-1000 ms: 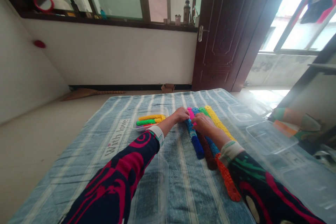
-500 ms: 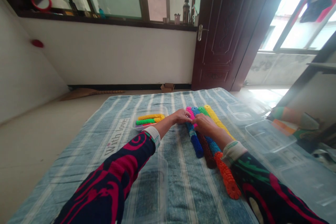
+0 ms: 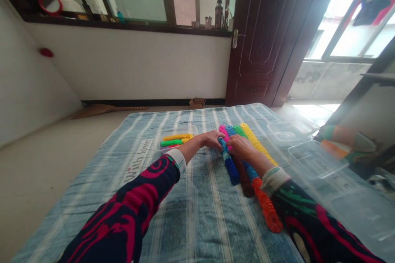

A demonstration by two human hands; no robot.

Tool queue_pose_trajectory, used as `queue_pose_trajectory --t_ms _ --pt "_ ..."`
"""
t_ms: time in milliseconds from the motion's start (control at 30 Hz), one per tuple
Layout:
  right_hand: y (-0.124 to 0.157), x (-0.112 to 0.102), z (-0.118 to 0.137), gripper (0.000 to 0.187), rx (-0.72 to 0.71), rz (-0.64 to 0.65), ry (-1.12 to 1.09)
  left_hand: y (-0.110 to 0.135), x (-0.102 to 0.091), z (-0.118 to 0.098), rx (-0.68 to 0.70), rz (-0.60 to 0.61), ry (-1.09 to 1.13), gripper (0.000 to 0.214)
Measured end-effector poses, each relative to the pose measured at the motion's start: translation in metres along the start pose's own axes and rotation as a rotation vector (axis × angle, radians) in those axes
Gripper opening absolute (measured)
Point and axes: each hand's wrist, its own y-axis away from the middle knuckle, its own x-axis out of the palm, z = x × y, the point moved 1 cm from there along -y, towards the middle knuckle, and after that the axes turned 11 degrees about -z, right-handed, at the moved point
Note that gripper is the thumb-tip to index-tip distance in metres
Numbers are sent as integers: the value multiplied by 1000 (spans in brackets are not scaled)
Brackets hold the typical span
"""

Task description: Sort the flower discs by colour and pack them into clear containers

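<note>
L hand w/ fingers parted at blue roll; R hand adj. (can't tell grip)

Brown roll — partly hidden, door — cropped

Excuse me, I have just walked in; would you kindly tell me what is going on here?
A person is handling coloured stacks lying side by side on a striped cloth. The left hand is at the far end of the blue stack; the right hand is close beside it, its grip unclear. To the left, a clear box holds more coloured pieces.
</note>
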Motion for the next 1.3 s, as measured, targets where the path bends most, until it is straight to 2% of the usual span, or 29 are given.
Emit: queue_pose_trajectory --t_ms 233,400,633,833,1100,1300 --pt "0 0 1 20 -3 -10 1 3 1 -1 20 46 -35 62" --pt "1 -1 2 21 5 -15 -4 0 3 2 53 47 -52 52" --pt "1 -3 3 21 8 -7 4 0 6 6 58 102 69 41" --pt "3 -4 4 24 26 0 -21 -1 6 9 64 94 86 31" --pt "4 -2 4 25 9 -16 -11 5 8 -9 63 27 -82 20" --pt "4 -2 5 25 -5 -22 -1 9 9 -19 56 3 -130 19"
